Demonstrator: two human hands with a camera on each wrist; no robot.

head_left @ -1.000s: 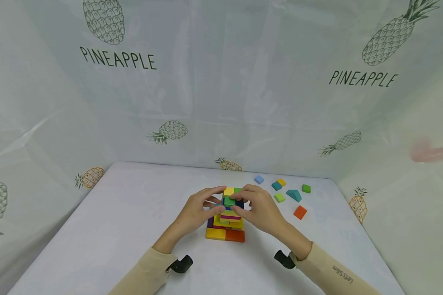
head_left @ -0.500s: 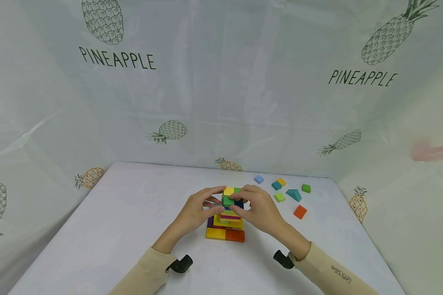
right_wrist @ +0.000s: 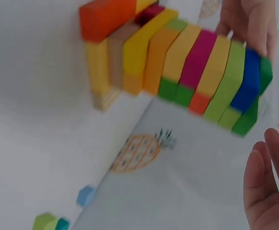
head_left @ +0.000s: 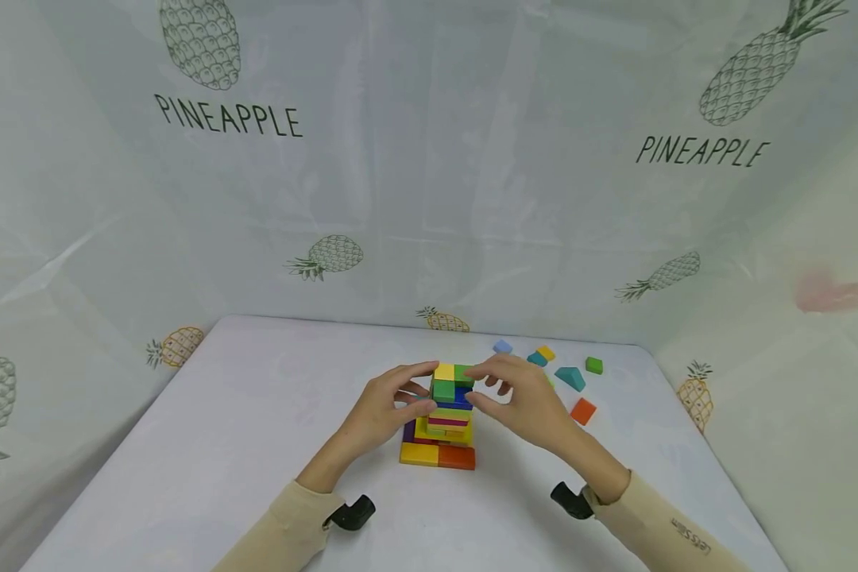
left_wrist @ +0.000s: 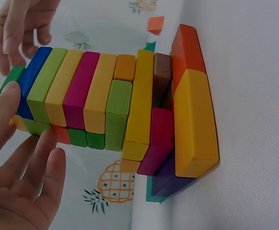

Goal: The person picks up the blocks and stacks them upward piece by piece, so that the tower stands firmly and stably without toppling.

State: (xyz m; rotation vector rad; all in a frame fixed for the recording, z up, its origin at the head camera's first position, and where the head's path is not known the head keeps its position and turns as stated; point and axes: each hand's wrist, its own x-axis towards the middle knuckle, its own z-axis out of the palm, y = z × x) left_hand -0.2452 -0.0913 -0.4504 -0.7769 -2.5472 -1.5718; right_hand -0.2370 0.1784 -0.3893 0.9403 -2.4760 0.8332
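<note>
A tower of coloured wooden blocks (head_left: 449, 423) rises from a wider base on the white table. At its top are a green block (head_left: 443, 390) in front and a yellow block (head_left: 444, 372) behind it. My left hand (head_left: 380, 407) holds the upper left side, its thumb on the front by the green block in the left wrist view and other fingers along the side. Just right of the top is my right hand (head_left: 525, 397), fingers loosely bent and nothing in them; in the right wrist view a gap separates this right hand (right_wrist: 268, 184) from the tower.
Several loose blocks lie at the back right of the table, among them a teal triangular block (head_left: 570, 378), a green block (head_left: 594, 365) and an orange block (head_left: 582, 411). A pineapple-print curtain (head_left: 472, 175) hangs behind the table.
My right hand has let go of the front green block on top and drawn back to the right. The green block stays on the tower. My left hand keeps its place.
</note>
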